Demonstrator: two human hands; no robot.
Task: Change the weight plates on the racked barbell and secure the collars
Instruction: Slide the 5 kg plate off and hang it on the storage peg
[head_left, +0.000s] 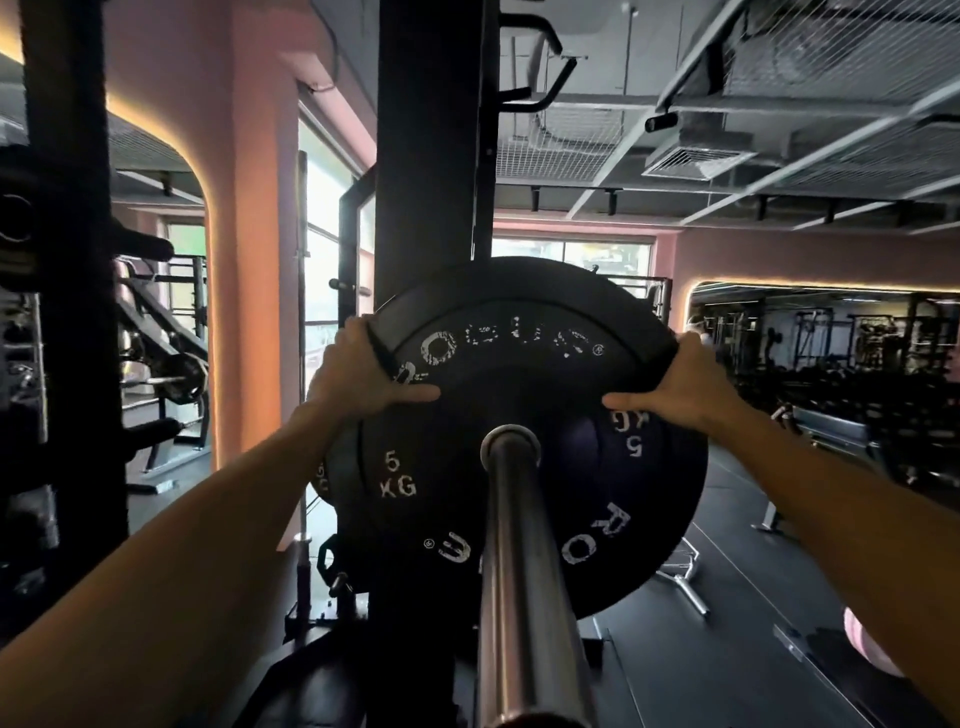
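A black 5 kg bumper plate with worn white lettering sits on the steel barbell sleeve, whose end points toward me. My left hand grips the plate's upper left rim, thumb on the face and fingers curled behind the edge. At the upper right rim my right hand grips the same way. Behind this plate another black plate edge shows on the left. No collar is visible on the sleeve.
The black rack upright rises just behind the plate, with pegs near its top. More rack posts and stored plates stand at left. A bench frame and dark rubber floor lie at right, and a pink ball at lower right.
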